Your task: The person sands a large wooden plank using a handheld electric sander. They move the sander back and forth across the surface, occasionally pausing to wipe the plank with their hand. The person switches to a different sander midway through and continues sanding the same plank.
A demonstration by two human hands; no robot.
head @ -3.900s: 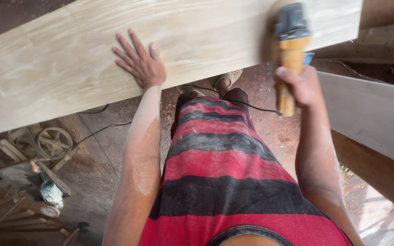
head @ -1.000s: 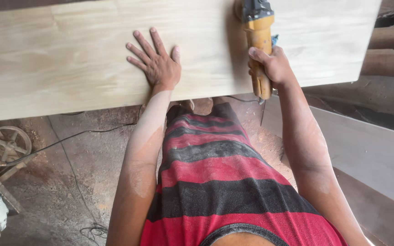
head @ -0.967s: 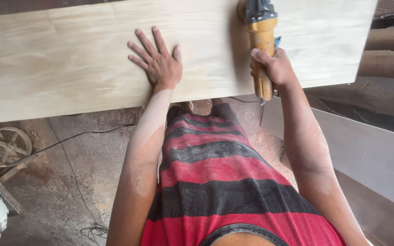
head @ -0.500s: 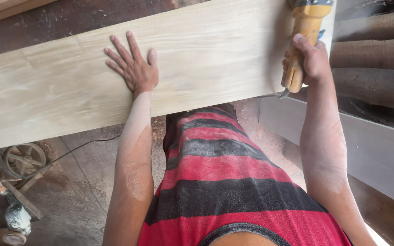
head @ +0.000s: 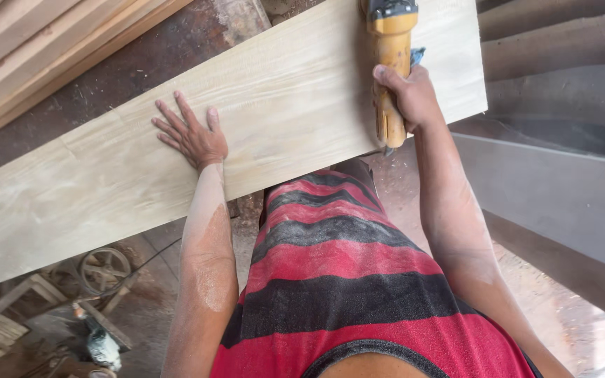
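A long pale wooden board (head: 106,175) runs across the view, tilted up to the right. My left hand (head: 192,136) lies flat on it with fingers spread, pressing near its middle. My right hand (head: 407,94) grips the handle of a yellow power sander (head: 388,63), whose dark head sits on the board's right part at the top edge of the view. Sawdust coats both forearms. My red and black striped shirt (head: 344,273) fills the lower centre.
Stacked timber planks (head: 43,49) lie at the top left. Grey boards (head: 561,196) and dark logs (head: 561,49) stand to the right. Below the board at the left are a small metal wheel (head: 104,269), wooden scraps and a dusty floor.
The view has shifted, so the board now slants more steeply. My right hand and the sander have moved along the board toward its right end. My left hand stays flat on the board.
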